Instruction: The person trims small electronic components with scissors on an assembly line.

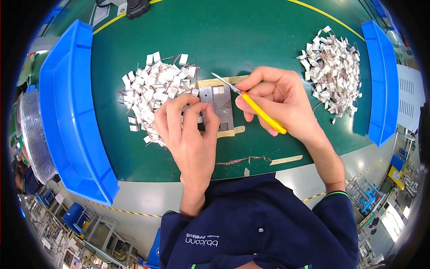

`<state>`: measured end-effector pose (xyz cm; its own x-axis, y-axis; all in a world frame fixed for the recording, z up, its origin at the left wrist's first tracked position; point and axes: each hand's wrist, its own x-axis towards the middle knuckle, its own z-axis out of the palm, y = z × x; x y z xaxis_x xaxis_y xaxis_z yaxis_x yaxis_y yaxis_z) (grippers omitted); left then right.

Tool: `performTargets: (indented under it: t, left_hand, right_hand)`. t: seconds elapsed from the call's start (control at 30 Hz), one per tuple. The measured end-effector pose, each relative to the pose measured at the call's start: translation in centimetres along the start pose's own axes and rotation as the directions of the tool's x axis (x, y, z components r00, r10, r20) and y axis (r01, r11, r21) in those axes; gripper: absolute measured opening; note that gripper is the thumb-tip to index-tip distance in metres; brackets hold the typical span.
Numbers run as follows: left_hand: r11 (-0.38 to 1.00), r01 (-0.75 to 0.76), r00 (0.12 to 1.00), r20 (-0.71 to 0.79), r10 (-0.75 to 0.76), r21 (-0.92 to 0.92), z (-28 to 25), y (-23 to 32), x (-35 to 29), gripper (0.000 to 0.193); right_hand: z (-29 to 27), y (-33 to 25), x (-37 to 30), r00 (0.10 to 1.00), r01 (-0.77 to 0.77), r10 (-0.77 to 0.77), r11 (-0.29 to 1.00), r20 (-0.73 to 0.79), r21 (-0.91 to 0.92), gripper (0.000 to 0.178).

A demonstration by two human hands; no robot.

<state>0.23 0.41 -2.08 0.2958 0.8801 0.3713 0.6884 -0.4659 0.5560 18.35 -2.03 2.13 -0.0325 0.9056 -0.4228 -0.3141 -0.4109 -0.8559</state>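
A grey metal fixture block is fixed to the green bench with tan tape, and a small white connector sits in its upper part. My left hand rests at the block's left side, fingers bent and tips pressed down; whatever they pinch is hidden. Between the thumb and fingers of my right hand is a yellow-handled tool with a slim pointed metal blade. Its tip points up and left, above the block. A pile of white connectors with short wires spreads beside and beyond my left hand.
Another heap of white wired connectors lies at the right. Blue bins stand at the left and right bench edges. Tape strips and reddish scraps lie near the front edge. A black object is at the back.
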Motion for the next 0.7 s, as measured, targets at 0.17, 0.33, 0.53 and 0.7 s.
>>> performTargets:
  t: [0.17,0.33,0.53,0.7]
  left_hand:
    - [0.999,-0.012,0.999,-0.043,0.01,-0.051,-0.6,0.5,0.2,0.021]
    - [0.987,-0.007,0.999,-0.046,0.0,-0.162,-1.4,0.8,0.0,0.02]
    - [0.933,0.037,0.994,-0.083,-0.072,-0.359,-2.3,0.9,-0.1,0.02]
    - [0.804,0.038,0.998,0.067,0.002,-0.594,-2.1,0.6,0.8,0.028]
  right_hand:
    - [0.5,1.2,0.3,0.971,0.117,-0.15,0.977,-0.186,-0.177,0.02]
    - [0.7,1.0,0.5,0.984,0.105,-0.114,0.992,-0.136,-0.074,0.027]
    - [-0.1,0.8,0.6,0.987,0.013,0.001,0.996,-0.159,0.092,0.029]
    - [-0.1,0.4,0.4,0.988,-0.157,0.153,0.963,0.034,0.221,0.03]
